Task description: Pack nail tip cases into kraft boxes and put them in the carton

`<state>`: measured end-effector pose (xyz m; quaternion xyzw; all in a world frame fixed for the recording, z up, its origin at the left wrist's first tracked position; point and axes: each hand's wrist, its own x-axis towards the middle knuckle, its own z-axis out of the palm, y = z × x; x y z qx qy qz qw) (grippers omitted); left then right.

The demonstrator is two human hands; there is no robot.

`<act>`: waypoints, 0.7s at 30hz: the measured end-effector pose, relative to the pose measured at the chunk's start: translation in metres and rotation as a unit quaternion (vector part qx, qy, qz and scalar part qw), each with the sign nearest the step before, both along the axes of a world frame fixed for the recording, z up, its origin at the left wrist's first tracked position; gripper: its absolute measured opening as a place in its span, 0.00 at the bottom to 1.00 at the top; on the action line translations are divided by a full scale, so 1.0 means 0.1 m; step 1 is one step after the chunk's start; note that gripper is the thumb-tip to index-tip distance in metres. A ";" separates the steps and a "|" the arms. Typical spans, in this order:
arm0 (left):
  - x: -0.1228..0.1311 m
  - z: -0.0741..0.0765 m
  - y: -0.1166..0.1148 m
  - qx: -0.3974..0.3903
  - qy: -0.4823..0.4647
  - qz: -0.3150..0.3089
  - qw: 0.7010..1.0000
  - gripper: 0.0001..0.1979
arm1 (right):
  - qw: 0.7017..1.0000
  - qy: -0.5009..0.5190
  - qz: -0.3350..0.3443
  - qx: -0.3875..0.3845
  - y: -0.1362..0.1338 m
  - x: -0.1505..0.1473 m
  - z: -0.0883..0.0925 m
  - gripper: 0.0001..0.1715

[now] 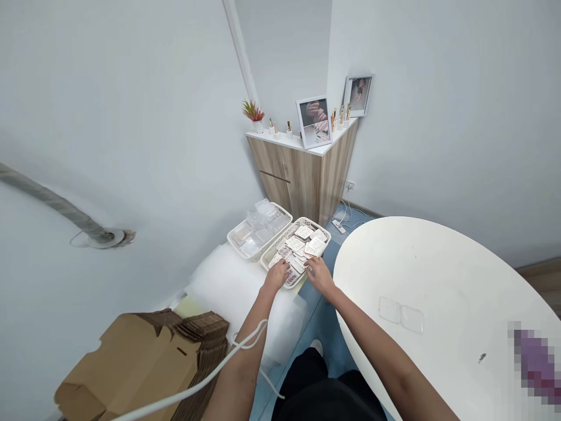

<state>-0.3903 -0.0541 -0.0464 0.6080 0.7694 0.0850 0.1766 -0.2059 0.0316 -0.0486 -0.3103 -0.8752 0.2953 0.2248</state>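
Observation:
A white plastic basket (266, 258) full of small flat packs (303, 233) stands in front of me. Some packs show a white printed card, others rows of pinkish false nails. My left hand (277, 276) reaches over the near left side of this basket, fingers bent among the packs. At the near right side, my right hand (319, 275) has its fingers curled inward at the packs by the rim. Whatever either hand pinches is too small to make out. Beside it, a second white basket (253, 257) holds clear plastic cases (258, 225).
An open clear case (401, 314) lies on the white oval table (456, 257). Folded cardboard boxes (144, 356) are stacked lower left, near white foam sheeting (223, 280). A white cable (197, 386) crosses my left arm. A wooden cabinet (302, 181) fills the corner.

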 end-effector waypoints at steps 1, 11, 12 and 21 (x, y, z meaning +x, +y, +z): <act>0.01 0.00 0.00 -0.002 -0.001 0.001 1.000 0.09 | 1.000 0.001 -0.002 0.000 0.01 0.01 0.00 0.13; 0.02 0.23 0.07 0.018 -0.046 -0.001 0.999 0.07 | 0.999 0.012 -0.029 -0.025 0.10 0.29 0.14 0.13; 0.01 0.31 0.10 0.024 -0.044 0.000 0.999 0.07 | 0.999 0.013 -0.034 -0.029 0.12 0.34 0.15 0.12; 0.86 0.75 0.64 0.216 -0.292 0.071 0.929 0.05 | 0.985 0.024 -0.160 -0.057 0.38 1.43 0.02 0.13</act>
